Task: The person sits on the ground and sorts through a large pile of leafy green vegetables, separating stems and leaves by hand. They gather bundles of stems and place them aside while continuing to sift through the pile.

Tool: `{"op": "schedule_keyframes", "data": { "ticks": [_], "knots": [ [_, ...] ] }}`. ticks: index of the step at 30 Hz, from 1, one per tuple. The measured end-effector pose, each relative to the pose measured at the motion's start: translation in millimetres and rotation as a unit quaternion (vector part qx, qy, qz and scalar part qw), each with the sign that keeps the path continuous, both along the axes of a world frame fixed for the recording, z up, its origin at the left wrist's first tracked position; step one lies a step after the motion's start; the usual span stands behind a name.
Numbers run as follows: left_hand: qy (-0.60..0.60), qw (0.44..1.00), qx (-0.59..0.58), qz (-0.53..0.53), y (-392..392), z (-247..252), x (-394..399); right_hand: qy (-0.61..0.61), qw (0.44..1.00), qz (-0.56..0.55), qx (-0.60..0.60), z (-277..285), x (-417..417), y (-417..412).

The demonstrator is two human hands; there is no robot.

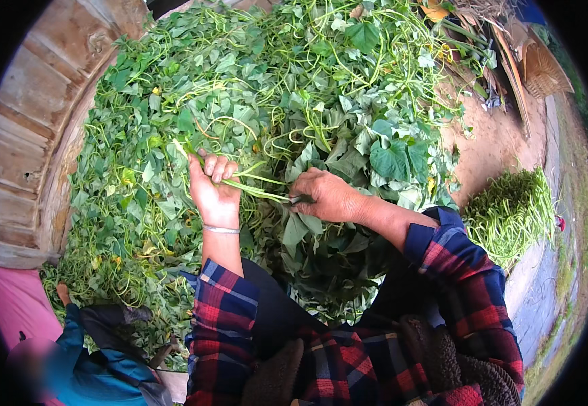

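Observation:
My left hand [215, 188], with a silvery bracelet at its wrist, is closed around several green leaf stalks [256, 191], palm turned up. The stalks stretch across to my right hand [324, 195], whose fingers are pinched at their right ends. A small dark object, perhaps a blade, shows between those fingers; it is too small to name surely. Limp green leaves [296, 228] hang just below my right hand. Both hands are above a broad heap of leafy vines [182, 122] with heart-shaped leaves, some yellowed.
A wooden plank wall [35, 111] borders the heap at left. A person in a teal top [101, 375] sits at lower left by a pink cloth [20, 299]. At right are a stack of bare green stalks [512, 218], brown ground [491, 147] and a wicker basket [542, 68].

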State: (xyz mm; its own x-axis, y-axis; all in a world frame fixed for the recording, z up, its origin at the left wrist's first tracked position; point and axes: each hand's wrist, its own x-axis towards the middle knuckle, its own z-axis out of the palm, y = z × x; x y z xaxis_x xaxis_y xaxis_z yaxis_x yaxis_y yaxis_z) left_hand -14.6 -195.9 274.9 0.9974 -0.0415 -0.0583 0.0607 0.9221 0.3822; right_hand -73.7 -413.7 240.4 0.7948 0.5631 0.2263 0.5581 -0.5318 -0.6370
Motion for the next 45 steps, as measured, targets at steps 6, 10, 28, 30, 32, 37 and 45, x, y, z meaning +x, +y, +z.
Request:
{"op": "schedule_keyframes", "data": {
  "ticks": [6,10,28,30,32,37,45],
  "knots": [
    [-0.005,1.0,0.0,0.003,7.4,-1.1,3.0,0.228,0.955,-0.044,0.183,7.4,1.8,1.7],
    [0.007,1.0,0.016,0.016,4.1,1.7,1.7,0.327,0.913,-0.047,0.24,7.4,4.4,-1.1],
    [-0.037,0.987,0.133,0.077,-0.6,16.6,-1.9,0.213,0.907,0.13,-0.34,11.0,-34.2,14.7],
    [-0.024,0.992,0.099,0.072,8.7,12.0,0.5,0.213,0.922,0.083,-0.311,27.4,-27.1,5.9],
    [-0.018,0.996,0.066,0.052,9.5,12.3,1.4,0.159,0.958,-0.028,-0.237,35.2,-15.7,-7.1],
    [-0.046,0.994,0.005,-0.099,-9.1,2.6,-2.1,0.047,0.993,-0.068,0.082,12.1,4.9,-12.4],
    [-0.047,0.991,0.022,-0.122,-2.8,7.6,-0.2,0.185,0.978,-0.001,0.094,3.1,12.3,-12.6]
  ]
}}
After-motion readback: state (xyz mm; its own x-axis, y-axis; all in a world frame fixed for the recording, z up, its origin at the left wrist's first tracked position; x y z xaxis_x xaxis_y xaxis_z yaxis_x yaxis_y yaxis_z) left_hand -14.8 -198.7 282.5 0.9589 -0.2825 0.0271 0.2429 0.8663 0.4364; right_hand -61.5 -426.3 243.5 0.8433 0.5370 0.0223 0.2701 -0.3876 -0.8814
